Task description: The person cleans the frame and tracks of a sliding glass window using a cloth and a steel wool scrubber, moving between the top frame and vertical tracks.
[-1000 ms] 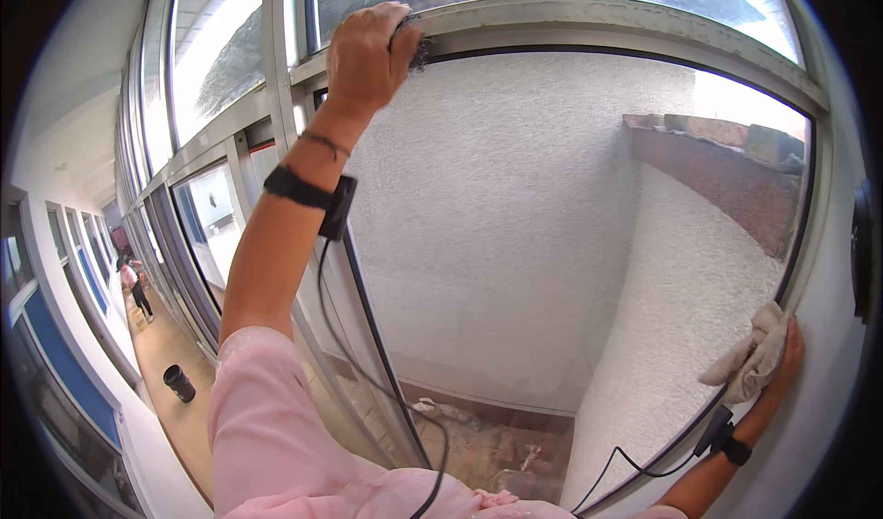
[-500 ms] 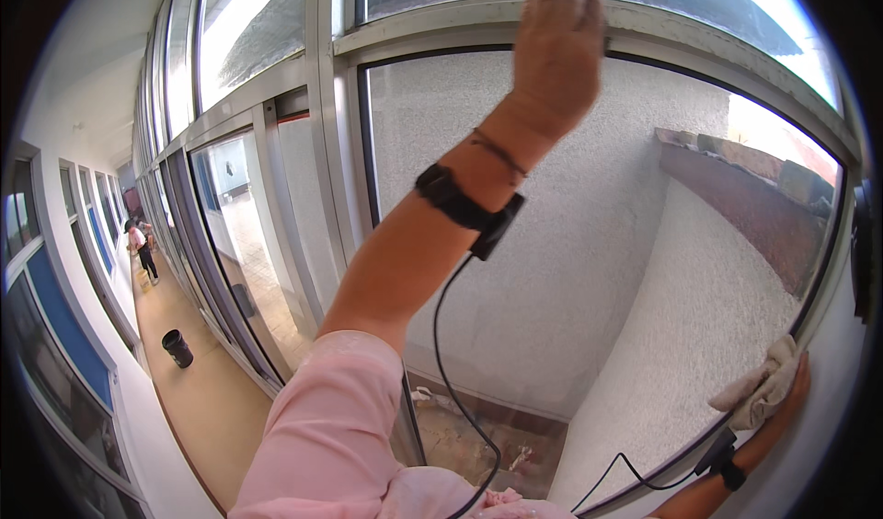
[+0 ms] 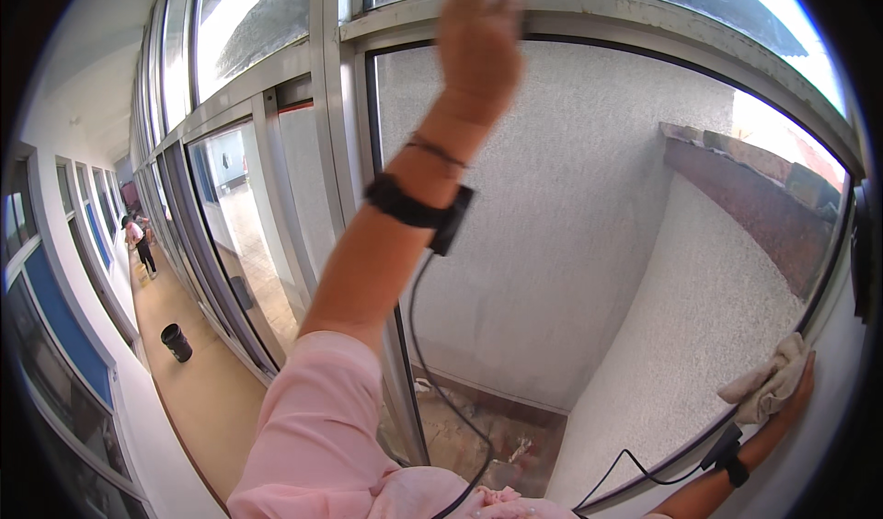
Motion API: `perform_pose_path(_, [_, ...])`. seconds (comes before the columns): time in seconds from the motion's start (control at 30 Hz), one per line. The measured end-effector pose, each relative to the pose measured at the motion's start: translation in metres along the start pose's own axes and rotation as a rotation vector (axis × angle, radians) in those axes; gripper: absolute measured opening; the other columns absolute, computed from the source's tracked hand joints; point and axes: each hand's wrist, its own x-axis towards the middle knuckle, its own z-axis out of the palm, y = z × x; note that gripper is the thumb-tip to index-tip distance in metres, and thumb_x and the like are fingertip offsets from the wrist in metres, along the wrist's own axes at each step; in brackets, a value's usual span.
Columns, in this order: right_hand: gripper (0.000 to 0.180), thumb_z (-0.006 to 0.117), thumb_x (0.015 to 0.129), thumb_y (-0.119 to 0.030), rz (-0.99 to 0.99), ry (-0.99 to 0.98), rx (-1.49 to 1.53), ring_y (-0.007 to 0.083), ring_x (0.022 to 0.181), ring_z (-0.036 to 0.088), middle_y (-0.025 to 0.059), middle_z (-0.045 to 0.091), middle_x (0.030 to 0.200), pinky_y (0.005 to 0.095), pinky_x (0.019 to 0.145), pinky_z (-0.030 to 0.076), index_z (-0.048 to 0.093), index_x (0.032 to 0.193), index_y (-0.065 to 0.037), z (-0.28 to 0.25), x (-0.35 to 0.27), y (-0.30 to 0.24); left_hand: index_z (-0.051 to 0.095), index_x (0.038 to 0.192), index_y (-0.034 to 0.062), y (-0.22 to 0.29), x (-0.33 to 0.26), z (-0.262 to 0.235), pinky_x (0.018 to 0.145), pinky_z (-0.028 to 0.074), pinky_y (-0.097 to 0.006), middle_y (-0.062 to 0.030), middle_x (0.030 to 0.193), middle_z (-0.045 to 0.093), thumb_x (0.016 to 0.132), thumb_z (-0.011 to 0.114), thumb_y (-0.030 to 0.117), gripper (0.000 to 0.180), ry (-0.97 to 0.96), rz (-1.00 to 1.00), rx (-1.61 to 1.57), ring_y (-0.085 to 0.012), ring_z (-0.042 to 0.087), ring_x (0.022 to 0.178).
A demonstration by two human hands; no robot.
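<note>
My left hand (image 3: 478, 45) is raised high against the metal crossbar (image 3: 598, 4) of the window frame, its fingers bent together and blurred by motion. Whatever it may hold is hidden behind it. A black strap with a small dark box (image 3: 451, 220) and a cable circles that wrist. Low on the right, my right hand (image 3: 798, 395) grips a crumpled pale grey cloth (image 3: 768, 381) at the side edge of the large window pane (image 3: 543, 178). Another black strap (image 3: 734, 468) sits on the right wrist, also wired.
To the left runs a corridor with a tan floor (image 3: 207, 418) and a black bucket (image 3: 177, 342) on it. Farther down stands another person (image 3: 141, 243) in a pink top. Sliding glass panels (image 3: 244, 234) line the corridor. Beyond the pane rises a rough white wall (image 3: 699, 307).
My left hand has slid leftward along the crossbar and slightly up, its forearm following. The right hand and the cloth stay almost where they were.
</note>
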Motion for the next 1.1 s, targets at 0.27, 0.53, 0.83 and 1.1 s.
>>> perform_pose_path(0.27, [0.042,0.032,0.090,-0.032,-0.092,-0.003,-0.100,0.0198,0.098,0.048,0.0135,0.050,0.111,0.0274,0.087,0.035,0.046,0.117,-0.002,-0.005,0.000,0.009,0.056,0.103,0.0069,-0.051,-0.008,-0.028,0.086,0.042,-0.033,-0.0087,0.103,0.058,0.067,0.053,-0.003,0.037,-0.074,0.229,0.046,-0.0220,0.053,0.097])
perform_pose_path(0.53, [0.043,0.029,0.091,-0.032,-0.094,-0.034,-0.108,0.0175,0.093,0.048,0.0131,0.050,0.109,0.0255,0.083,0.037,0.043,0.116,-0.001,0.003,0.002,0.012,0.059,0.099,0.0028,-0.015,-0.009,-0.024,0.088,0.041,-0.033,-0.0110,0.105,0.057,0.068,0.053,-0.003,0.032,-0.124,-0.049,-0.029,-0.0247,0.051,0.100])
perform_pose_path(0.83, [0.043,0.026,0.091,-0.031,-0.135,-0.051,-0.151,0.0148,0.087,0.049,0.0126,0.050,0.107,0.0233,0.078,0.039,0.041,0.115,0.001,-0.004,0.006,0.022,0.052,0.113,0.0015,-0.113,-0.026,-0.071,0.094,0.038,-0.031,-0.0119,0.116,0.051,0.068,0.053,-0.006,0.046,-0.308,-0.036,0.209,-0.0250,0.047,0.107])
perform_pose_path(1.1, [0.043,0.022,0.092,-0.031,-0.194,-0.084,-0.213,0.0124,0.081,0.049,0.0122,0.050,0.106,0.0214,0.074,0.040,0.038,0.114,0.002,0.008,0.008,0.033,0.051,0.113,-0.0017,-0.150,-0.034,-0.084,0.094,0.038,-0.031,-0.0142,0.117,0.050,0.069,0.052,-0.007,0.044,-0.481,0.162,0.363,-0.0263,0.046,0.108])
